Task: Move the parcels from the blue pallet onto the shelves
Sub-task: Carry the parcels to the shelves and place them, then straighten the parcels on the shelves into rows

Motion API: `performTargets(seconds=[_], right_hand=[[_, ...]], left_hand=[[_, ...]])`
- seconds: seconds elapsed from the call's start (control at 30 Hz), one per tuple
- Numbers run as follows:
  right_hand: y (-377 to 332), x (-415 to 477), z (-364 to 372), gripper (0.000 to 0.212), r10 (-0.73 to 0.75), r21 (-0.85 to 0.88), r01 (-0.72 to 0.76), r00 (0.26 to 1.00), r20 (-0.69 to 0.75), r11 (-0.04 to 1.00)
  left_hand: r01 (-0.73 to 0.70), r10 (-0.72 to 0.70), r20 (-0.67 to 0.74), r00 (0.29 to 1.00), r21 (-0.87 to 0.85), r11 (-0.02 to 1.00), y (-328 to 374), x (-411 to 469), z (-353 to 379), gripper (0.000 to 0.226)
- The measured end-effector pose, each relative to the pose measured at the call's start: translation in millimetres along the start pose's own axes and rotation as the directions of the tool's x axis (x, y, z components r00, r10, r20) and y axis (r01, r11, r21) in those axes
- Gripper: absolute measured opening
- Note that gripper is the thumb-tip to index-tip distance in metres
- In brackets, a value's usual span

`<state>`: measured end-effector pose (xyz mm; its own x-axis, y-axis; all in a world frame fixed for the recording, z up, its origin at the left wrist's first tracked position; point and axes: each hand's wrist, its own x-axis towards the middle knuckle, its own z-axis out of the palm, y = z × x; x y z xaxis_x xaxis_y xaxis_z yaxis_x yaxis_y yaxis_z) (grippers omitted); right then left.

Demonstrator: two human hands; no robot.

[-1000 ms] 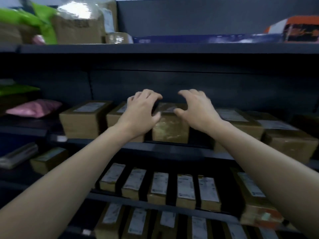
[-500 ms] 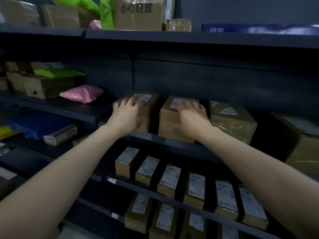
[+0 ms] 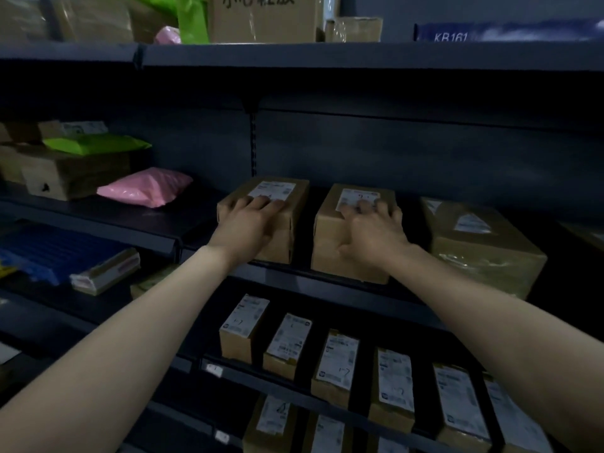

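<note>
Nearest, at six o'clock in the view, a row of small labelled cartons [image 3: 243, 325] stands on a lower shelf beneath the two bare forearms. Above them, at the centre, the two parcels being handled sit on the middle shelf [image 3: 294, 277], side by side with a dark gap between them. The left hand [image 3: 250, 220] lies flat on the left parcel [image 3: 282, 243], fingers straight and close together across the top as far as its label. The right hand [image 3: 372, 230] covers the right parcel [image 3: 330, 246], fingers spread over the top by the label and thumb down the front face. The fingers are blurred, so that thumb may or may not be squeezing. Both parcels are plain brown taped cartons, boxy, each with a white shipping label on top. They look stiff and probably fairly light. The tape could be slick, so the best hold is a palm on top with thumb and fingers over opposite edges, or a push on the front face to slide them deeper. At three o'clock from the right parcel, just beside it, sits a larger film-wrapped box [image 3: 483, 246]. Farther off, at nine to ten o'clock, a pink mailer [image 3: 147, 188] and a green mailer [image 3: 94, 143] lie in the neighbouring bay. At twelve o'clock a big carton [image 3: 261, 18] stands on the top shelf. The blue pallet is out of view.
</note>
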<state>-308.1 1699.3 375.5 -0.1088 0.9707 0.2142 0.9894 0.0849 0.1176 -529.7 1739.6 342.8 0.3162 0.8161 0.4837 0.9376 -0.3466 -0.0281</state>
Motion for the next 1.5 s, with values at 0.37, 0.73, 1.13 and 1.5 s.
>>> performTargets(seconds=[0.37, 0.73, 1.13, 1.5], right_hand=[[-11.0, 43.2, 15.8, 0.08, 0.097, 0.017, -0.096, 0.995, -0.017, 0.995], [-15.0, 75.0, 27.1, 0.082, 0.137, 0.005, -0.137, 0.989, -0.058, 0.991], [-18.0, 89.8, 34.1, 0.079, 0.143, -0.014, -0.145, 0.985, -0.097, 0.989], [32.7, -9.8, -20.6, 0.05, 0.195, -0.095, -0.248, 0.903, -0.383, 0.964]], left_hand=[[-0.092, 0.092, 0.084, 0.992, 0.002, 0.996, -38.9, 51.0, 21.5, 0.07], [-0.14, 0.142, 0.072, 0.987, -0.028, 0.99, -62.4, 75.5, 36.3, 0.07], [-0.141, 0.138, 0.138, 0.981, 0.008, 0.99, -70.1, 91.0, 40.3, 0.08], [-0.451, 0.385, -0.263, 0.885, -0.276, 0.849, 69.6, 78.6, -13.4, 0.058]])
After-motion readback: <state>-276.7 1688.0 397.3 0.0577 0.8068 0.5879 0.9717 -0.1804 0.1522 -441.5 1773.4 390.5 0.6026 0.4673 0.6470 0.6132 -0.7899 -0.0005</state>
